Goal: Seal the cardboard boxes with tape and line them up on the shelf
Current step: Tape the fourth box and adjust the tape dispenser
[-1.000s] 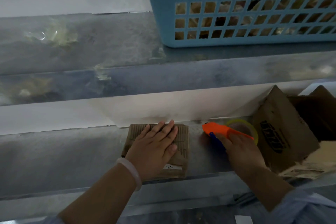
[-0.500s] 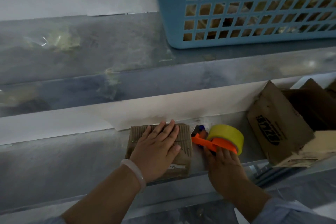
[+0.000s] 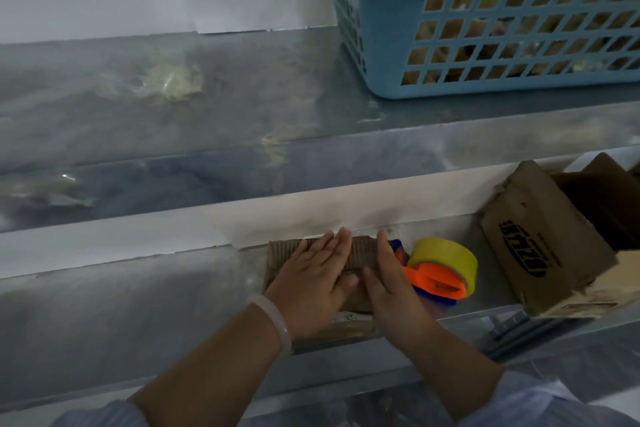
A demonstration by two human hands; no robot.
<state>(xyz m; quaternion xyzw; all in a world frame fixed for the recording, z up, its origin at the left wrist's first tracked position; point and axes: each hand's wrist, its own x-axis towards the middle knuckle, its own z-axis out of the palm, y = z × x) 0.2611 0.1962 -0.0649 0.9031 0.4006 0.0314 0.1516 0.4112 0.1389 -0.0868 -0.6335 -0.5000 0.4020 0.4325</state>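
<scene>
The small cardboard box (image 3: 362, 255) lay on the lower shelf (image 3: 138, 308), close to its front edge. The left hand (image 3: 311, 279) rested flat on the box's top with fingers straight and together, a pale bracelet (image 3: 275, 322) on its wrist. The right hand (image 3: 393, 288), fingers also straight, stood edge-on against the box's right side, gripping nothing. Just beside that hand sat the tape dispenser (image 3: 438, 279), orange-framed with a yellow roll. Farther right a larger open carton (image 3: 540, 239) leaned tilted. On the upper shelf (image 3: 207, 107) stood a blue basket (image 3: 381, 55).
</scene>
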